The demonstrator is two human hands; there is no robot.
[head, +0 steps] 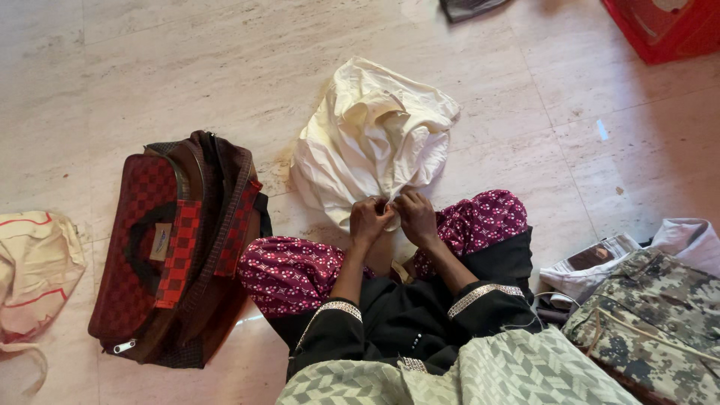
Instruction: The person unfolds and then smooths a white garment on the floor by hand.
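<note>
Both hands (393,217) pinched together on cream cloth's (371,135) near edge, bare floor (187,67) beyond.

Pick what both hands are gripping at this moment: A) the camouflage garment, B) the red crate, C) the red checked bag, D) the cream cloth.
D: the left hand and right hand both pinch the near edge of the cream cloth bunched on the floor; the red checked bag lies untouched to the left.

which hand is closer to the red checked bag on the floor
Left. The left hand grips the cream cloth on the side toward the red checked bag; the right hand is beside it, farther from the bag.
</note>
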